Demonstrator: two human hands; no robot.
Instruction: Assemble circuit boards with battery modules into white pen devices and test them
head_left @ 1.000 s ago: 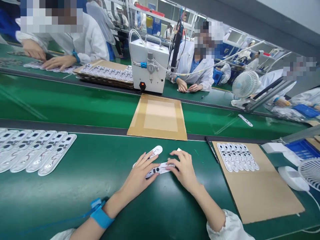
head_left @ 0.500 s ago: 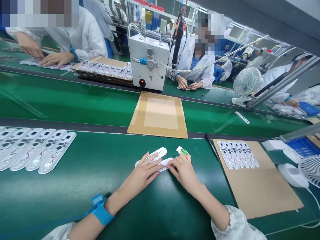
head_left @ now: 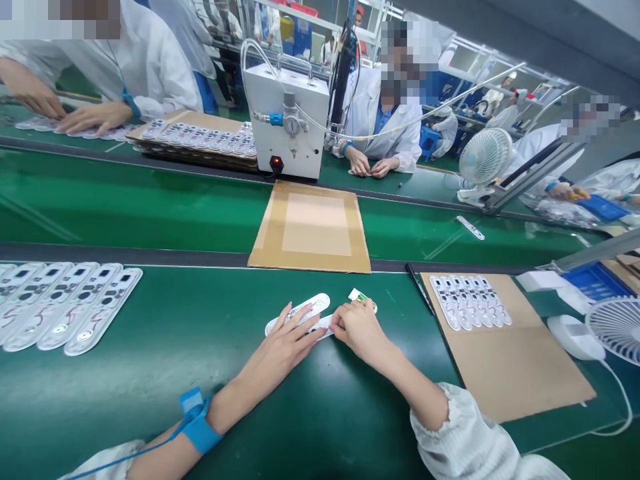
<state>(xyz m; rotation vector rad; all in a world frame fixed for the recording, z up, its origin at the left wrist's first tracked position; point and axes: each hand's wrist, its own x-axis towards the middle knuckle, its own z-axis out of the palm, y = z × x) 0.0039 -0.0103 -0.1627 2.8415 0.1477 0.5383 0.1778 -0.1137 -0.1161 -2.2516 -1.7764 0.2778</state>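
Two white oblong panels lie side by side at a slant on the green bench. My left hand (head_left: 280, 353) rests across them with its fingers spread, partly covering both the upper panel (head_left: 319, 303) and the lower panel (head_left: 326, 324). At the lower panel's right end, my right hand (head_left: 361, 331) has thumb and forefinger pinched together. Whatever sits between those fingertips is too small or hidden to make out. Just behind the right hand lies a small white piece with a green and yellow part (head_left: 356, 294), partly covered by the knuckles.
On the left is a row of white circuit panels (head_left: 103, 310). A cardboard sheet (head_left: 515, 363) with several more panels (head_left: 470, 303) lies right, beside a black pen (head_left: 420, 289) and a white fan (head_left: 617, 330). Cardboard (head_left: 320, 223) bridges the green channel. Co-workers sit opposite, near a white machine (head_left: 285, 127).
My right hand has turned slightly and moved a little left, its fingers now covering more of the small white-and-green piece. The left hand stays on the panels. The whole view has shifted slightly.
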